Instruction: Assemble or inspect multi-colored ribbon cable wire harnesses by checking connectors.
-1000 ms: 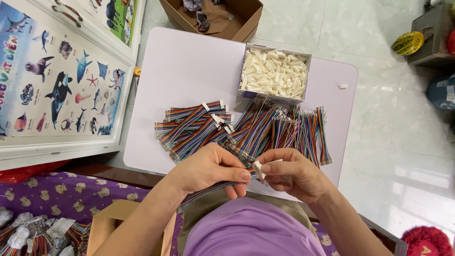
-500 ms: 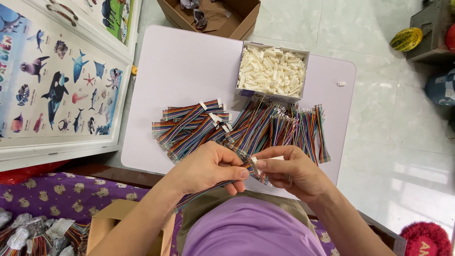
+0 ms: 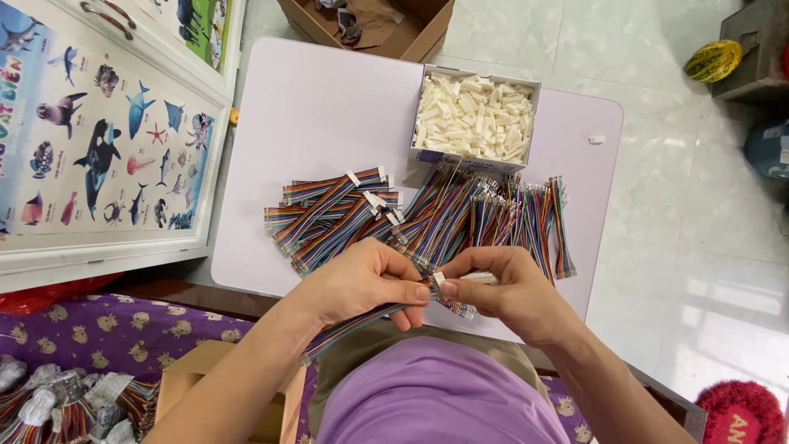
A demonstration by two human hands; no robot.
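- A multicoloured ribbon cable (image 3: pixel 353 322) is pinched near its end by the left hand (image 3: pixel 362 284), thumb and fingers curled closed around it; the cable's tail trails down toward the lap.
- A small white connector (image 3: pixel 472 278) is gripped by the right hand (image 3: pixel 505 288), fingers folded shut; it is met by the cable's end between the two hands, though whether the two are joined cannot be told.
- Both hands are held over the near edge of the white table (image 3: pixel 329 107).
- Just beyond them, a pile of ribbon cables (image 3: pixel 427 214) is spread on the table.
- Behind the pile, a box of white connectors (image 3: pixel 475 119) is set.
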